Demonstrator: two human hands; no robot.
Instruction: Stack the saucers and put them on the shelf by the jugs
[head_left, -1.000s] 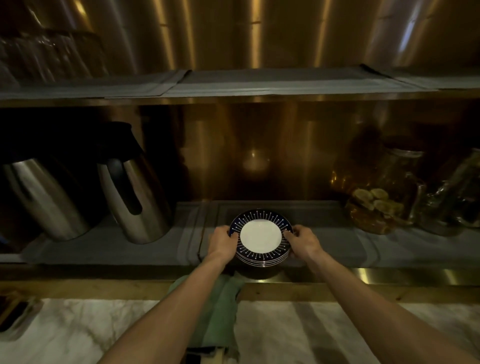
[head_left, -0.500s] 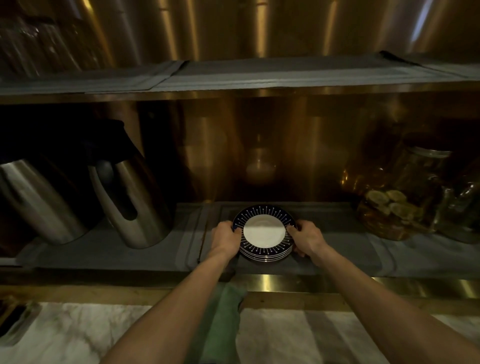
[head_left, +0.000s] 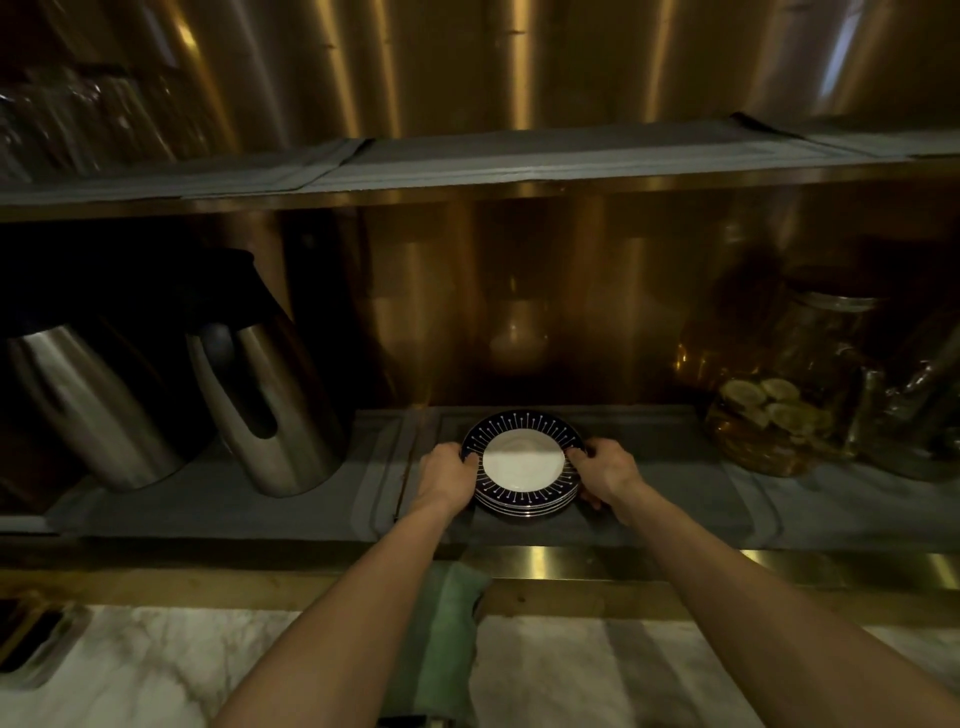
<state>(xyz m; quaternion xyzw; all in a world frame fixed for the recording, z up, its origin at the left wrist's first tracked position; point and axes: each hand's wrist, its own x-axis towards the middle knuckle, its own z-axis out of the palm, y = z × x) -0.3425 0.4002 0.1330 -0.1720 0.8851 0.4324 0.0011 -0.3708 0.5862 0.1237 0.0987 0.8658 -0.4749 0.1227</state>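
Placing step: left hand (head_left: 445, 473) and right hand (head_left: 605, 467) grip the saucer stack (head_left: 522, 462) on the shelf (head_left: 675, 514) right of the jugs (head_left: 270, 405); next, probably let go and withdraw.

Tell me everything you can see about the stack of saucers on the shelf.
The stack of saucers holds several round, glossy, ceramic-looking saucers, each with a white centre and a dark blue rim marked by thin white radial lines. It lies level on the grey mat of the lower shelf, apart from the steel jugs on its left side. The left hand and right hand grip its opposite edges.
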